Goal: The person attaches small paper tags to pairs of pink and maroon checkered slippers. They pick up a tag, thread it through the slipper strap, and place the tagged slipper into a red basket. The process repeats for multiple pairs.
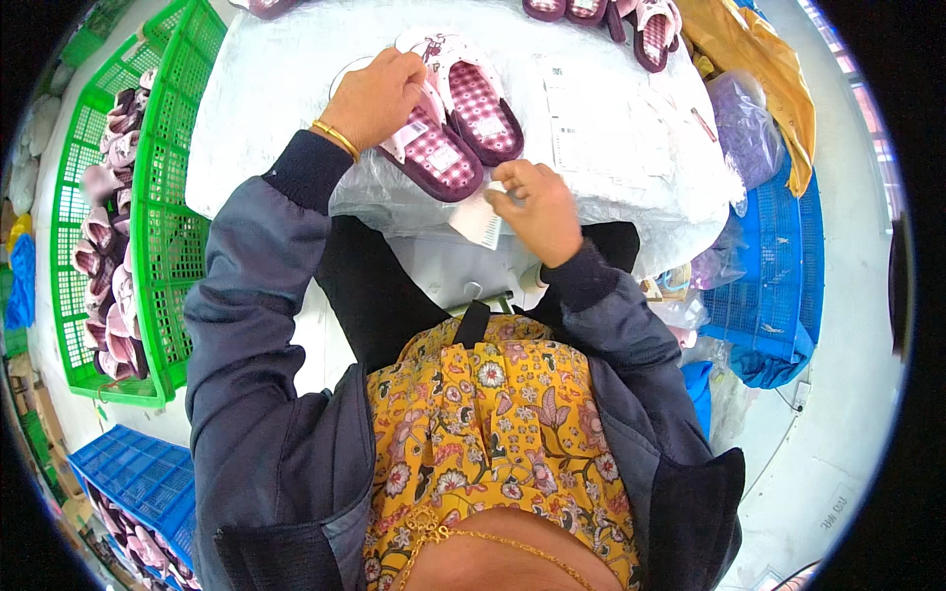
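Yellow floral-print fabric top [493, 424] is seen nearest the camera, at six o'clock. At twelve o'clock, a broad white table covered with clear plastic film [621, 108] is reached by both hands. At ten o'clock, a green lattice plastic crate [169, 266] is filled with pink-and-maroon slippers [123, 236]. Toward twelve, a pair of pink-checked, maroon-edged slippers [481, 108] is laid on the table; the nearer one's upper is gripped by the left hand [372, 98], fingers curled. A white printed paper slip [477, 219] is pinched by the right hand [540, 207], nearly closed, just beside the heels.
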{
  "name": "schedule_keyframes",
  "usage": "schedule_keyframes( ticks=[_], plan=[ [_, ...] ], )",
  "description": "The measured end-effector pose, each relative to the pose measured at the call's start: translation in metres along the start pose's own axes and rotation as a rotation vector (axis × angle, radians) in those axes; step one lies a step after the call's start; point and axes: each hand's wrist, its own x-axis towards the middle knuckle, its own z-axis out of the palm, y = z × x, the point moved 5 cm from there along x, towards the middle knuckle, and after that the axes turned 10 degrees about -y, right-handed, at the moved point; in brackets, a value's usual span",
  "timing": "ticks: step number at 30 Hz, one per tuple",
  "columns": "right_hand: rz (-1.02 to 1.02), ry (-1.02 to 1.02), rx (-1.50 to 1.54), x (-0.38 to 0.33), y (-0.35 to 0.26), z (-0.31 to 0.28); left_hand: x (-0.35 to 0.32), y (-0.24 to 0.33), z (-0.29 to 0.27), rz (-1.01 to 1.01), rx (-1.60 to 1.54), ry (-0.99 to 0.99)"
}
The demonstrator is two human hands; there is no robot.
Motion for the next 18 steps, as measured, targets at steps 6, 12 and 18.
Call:
schedule_keyframes(
  ticks=[6, 12, 18],
  plan=[
    [-0.285, -0.007, -0.348, 0.051, -0.033, -0.065, -0.003, 0.013, 0.002, 0.006, 0.093, -0.005],
    [-0.557, 0.091, -0.670, 0.090, -0.038, -0.048, -0.007, 0.037, -0.008, 0.046, 0.117, 0.167],
    [-0.530, 0.114, -0.525, 0.084, -0.038, -0.044, -0.018, 0.072, -0.014, 0.163, -0.028, 0.367]
  ],
)
